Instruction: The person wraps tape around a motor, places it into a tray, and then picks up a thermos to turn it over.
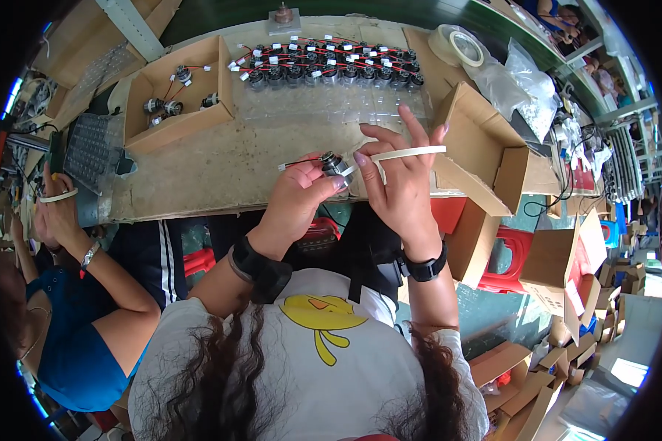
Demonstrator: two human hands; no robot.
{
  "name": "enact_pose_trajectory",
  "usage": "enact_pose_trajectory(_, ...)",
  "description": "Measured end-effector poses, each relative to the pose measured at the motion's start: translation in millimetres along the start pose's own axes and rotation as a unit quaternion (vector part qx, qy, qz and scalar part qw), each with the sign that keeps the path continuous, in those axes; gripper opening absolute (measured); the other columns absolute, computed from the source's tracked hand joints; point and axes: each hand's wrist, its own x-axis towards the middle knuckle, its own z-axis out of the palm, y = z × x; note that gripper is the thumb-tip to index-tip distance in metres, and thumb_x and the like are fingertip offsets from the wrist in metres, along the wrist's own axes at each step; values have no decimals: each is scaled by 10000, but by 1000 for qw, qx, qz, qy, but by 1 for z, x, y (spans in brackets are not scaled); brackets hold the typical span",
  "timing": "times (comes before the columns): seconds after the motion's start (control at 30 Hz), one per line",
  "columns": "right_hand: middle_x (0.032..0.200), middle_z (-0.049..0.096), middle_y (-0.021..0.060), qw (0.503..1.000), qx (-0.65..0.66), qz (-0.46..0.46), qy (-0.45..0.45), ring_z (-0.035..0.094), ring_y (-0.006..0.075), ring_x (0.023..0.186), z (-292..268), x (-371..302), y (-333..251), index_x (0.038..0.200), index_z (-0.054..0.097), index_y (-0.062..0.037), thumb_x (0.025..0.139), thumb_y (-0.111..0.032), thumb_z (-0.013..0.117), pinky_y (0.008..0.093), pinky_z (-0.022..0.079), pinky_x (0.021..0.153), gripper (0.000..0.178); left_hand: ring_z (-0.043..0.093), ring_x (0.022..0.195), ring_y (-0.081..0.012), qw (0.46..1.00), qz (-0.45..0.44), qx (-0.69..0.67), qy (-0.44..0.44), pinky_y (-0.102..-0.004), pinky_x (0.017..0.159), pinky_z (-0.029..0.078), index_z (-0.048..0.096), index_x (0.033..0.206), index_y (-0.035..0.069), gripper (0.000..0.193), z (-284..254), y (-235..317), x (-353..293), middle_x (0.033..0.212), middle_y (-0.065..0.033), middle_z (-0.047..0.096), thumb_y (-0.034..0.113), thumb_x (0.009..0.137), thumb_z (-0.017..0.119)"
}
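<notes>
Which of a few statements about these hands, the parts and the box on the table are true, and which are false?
1. The left hand holds a small metal part. True.
2. The right hand carries nothing. False: a white band is at that hand.
3. The held part has no wire. False: a thin wire runs from it.
4. The rows of parts stand nearer the person than the hands do. False: they stand beyond the hands.
5. The open box on the left has a few parts inside. True.
</notes>
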Motion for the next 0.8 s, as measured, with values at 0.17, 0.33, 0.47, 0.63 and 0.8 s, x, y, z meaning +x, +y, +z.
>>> enact_pose_trajectory(0.17, 1144, 687, 11, 999, -37, -6, 4, 401, 353, 1384, 2, 3, -3, 879, 691, -85, 904, -145, 682, 619, 47, 1167, 66, 596, 1157, -192, 1000, 8, 5, -6, -403, 1065, 456, 549, 1243, 4, 362, 0, -1, 1, 1232, -84, 616, 40, 890, 614)
enact_pose_trajectory(0.33, 1108, 694, 9, 1000, -12, 9, -2, 409, 345, 1378, 13, -2, -6, 880, 690, -85, 887, -131, 697, 628, 58, 1165, 47, 587, 1084, -140, 996, 41, -72, -16, -305, 981, 472, 549, 1247, -33, 355, 1, -8, 2, 1164, -73, 621, -24, 896, 607)
enact_pose_trajectory(0.47, 1092, 700, 12, 999, -33, 2, 10, 454, 338, 1343, 16, 0, -9, 889, 689, -81, 875, -120, 706, 627, 100, 1163, 45, 576, 1119, -147, 993, 40, -107, -36, -327, 1017, 460, 537, 1271, -26, 365, -1, -12, 2, 1199, -71, 608, -6, 914, 612)
enact_pose_trajectory(0.63, 1110, 699, 31, 1000, 11, 0, -21, 505, 340, 1294, 10, 0, -5, 926, 693, -76, 887, -125, 697, 614, 143, 1161, 63, 576, 1145, -164, 992, 43, -111, -31, -369, 1031, 470, 523, 1299, -1, 372, -2, -11, 0, 1248, -78, 589, 39, 942, 621)
enact_pose_trajectory(0.8, 1123, 699, 56, 929, 314, 178, -84, 528, 352, 1269, -1, -1, 4, 968, 691, -58, 908, -127, 675, 598, 165, 1163, 93, 588, 1173, -184, 993, 22, -110, -23, -369, 1029, 498, 550, 1270, 37, 328, -3, -3, -4, 1269, -63, 590, 54, 947, 607)
